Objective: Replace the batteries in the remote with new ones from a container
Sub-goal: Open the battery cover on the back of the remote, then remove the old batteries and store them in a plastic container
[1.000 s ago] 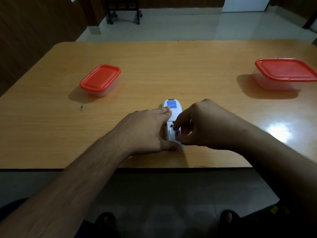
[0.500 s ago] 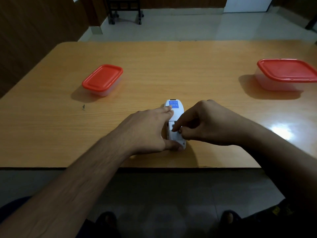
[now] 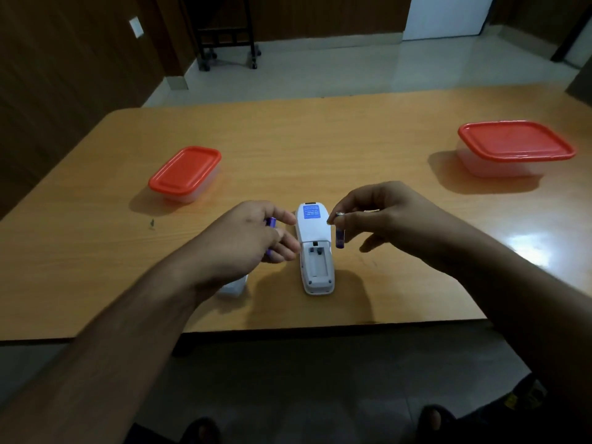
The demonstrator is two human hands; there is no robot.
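Observation:
A white remote [image 3: 315, 248] lies face down on the wooden table [image 3: 320, 149] near its front edge, its battery bay open with no batteries in it. My right hand [image 3: 381, 216] pinches a purple battery [image 3: 340, 233] upright just right of the remote. My left hand [image 3: 246, 241] is curled around another purple battery [image 3: 271, 223] just left of the remote. A white piece, probably the battery cover [image 3: 232, 288], lies on the table under my left wrist, mostly hidden.
A small clear container with a red lid [image 3: 185, 174] stands at the left. A larger red-lidded container [image 3: 514, 149] stands at the far right. Both lids are on. A small dark speck [image 3: 152, 223] lies left of my hands.
Both hands have lifted off the remote, each holding a purple battery. The battery bay, which held a battery before, now shows bare. The view has shifted.

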